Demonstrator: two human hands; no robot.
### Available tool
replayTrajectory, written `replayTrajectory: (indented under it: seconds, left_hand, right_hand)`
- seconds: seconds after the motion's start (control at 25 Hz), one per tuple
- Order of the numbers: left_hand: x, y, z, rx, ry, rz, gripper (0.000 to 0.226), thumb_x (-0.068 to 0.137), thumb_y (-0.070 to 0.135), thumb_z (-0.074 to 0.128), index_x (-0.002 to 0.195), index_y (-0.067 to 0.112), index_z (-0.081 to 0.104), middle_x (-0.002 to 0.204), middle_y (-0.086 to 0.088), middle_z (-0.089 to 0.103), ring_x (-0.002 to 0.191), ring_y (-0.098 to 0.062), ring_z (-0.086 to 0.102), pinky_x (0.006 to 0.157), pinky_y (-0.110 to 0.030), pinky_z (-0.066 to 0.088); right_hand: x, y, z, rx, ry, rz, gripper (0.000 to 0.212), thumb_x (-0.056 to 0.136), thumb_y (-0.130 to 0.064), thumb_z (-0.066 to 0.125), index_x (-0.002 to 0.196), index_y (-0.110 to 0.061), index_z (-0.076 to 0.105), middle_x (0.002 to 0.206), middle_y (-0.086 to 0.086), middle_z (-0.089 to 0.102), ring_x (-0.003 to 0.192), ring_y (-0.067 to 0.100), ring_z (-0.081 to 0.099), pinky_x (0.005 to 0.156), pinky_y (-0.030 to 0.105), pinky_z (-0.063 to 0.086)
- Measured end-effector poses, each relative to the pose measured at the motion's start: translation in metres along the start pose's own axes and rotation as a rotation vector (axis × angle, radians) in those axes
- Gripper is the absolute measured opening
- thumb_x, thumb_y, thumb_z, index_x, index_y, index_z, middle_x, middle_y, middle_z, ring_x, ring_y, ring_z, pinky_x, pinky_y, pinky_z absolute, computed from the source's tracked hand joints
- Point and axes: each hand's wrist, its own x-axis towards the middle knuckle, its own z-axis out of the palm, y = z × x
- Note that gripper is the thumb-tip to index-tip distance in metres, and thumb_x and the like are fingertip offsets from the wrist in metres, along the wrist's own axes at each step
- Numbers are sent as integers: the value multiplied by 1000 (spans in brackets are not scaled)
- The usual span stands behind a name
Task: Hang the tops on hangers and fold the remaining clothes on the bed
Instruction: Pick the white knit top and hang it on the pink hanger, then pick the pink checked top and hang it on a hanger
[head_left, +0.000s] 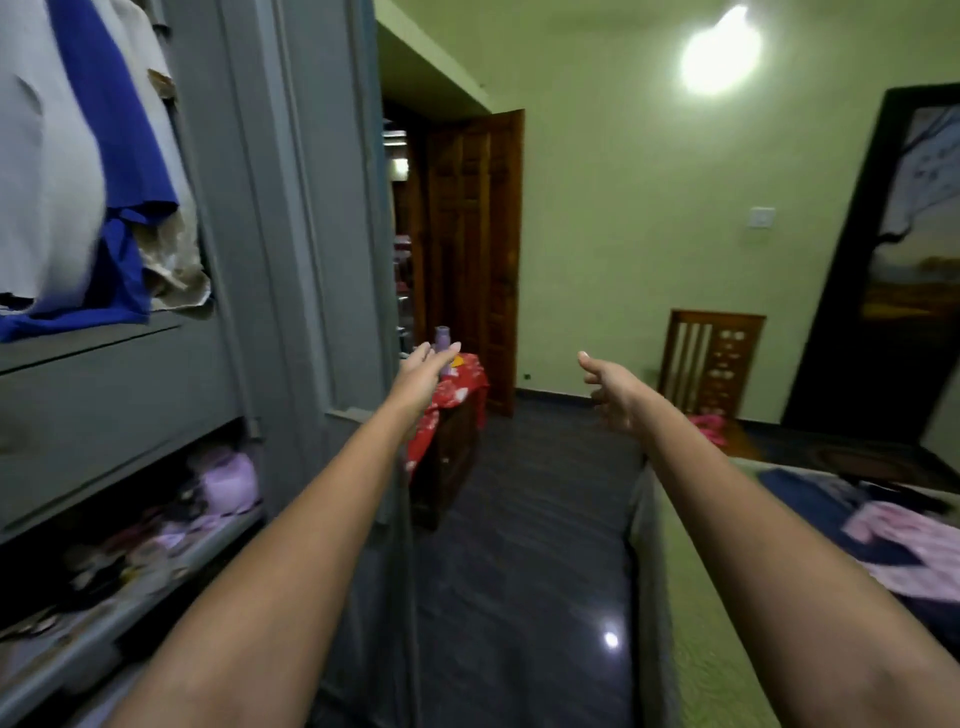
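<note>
Hands (423, 371) empty, pink clothes (904, 545) seemingly crumpled, bed (696, 597)

Both forearms are bare to the frame's edge, with the left hand (423, 371) and right hand (610, 387) ungloved.

Dim; lamp (719, 54) glare; motion blur

Pale green walls (597, 218), dark glossy floor (524, 561) with a light glare spot. Bright lamp (719, 52) high on the far wall, white switch (761, 216) below it. Grey wardrobe (291, 218) on the left. Brown wooden door (475, 249) stands open to a dim room. Small dark cabinet under a red cloth (457, 395). Wooden chair (711, 358) against the wall. Black-framed picture (914, 249) at right.
</note>
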Motion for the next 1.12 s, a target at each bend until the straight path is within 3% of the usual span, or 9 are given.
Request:
replayTrajectory:
  seconds: [0.16,0.32,0.48,0.72,0.96,1.12]
  left_hand:
    - [24,3,84,11,-146,28,70,96,30,54,151,4,19,157,-7,22,143,-19,25,113,-27,21]
    - [86,-5,131,6,-205,59,74,94,35,57,151,7,19,157,-8,22,144,-20,23,114,-31,19]
    - [177,-29,159,26,-206,62,77,92,38,57,152,9,18,158,-6,20,145,-21,21,115,-33,18]
    - [344,-13,202,63,-203,110,73,93,44,54,152,14,22,157,-3,24,144,-21,23,114,-35,20]
    - [486,-40,257,49,-249,76,76,94,65,22,152,16,20,158,-3,20,146,-20,17,117,-38,12]
    - [583,-74,297,68,-237,52,82,89,71,16,153,18,17,159,-3,17,146,-21,15,118,-42,11]
  right_hand:
    - [17,9,-83,31,137,1,65,99,-47,39,150,-9,25,158,12,19,145,30,17,117,44,18]
    - [70,9,-117,47,194,-17,68,96,-50,43,149,-10,27,157,11,22,145,28,18,117,43,17]
    - [155,9,-124,-2,166,-39,67,97,-49,42,150,-11,25,158,10,20,146,28,16,118,43,14]
    - [309,-46,-153,-5,213,-69,73,95,-54,43,152,-15,19,159,9,16,145,30,16,116,44,16]
    - [464,-51,-192,18,254,-72,71,95,-52,43,151,-15,21,158,9,18,145,30,16,117,43,16]
    - [572,-43,-222,22,263,-51,73,94,-54,43,152,-16,20,158,10,17,145,32,16,117,45,16]
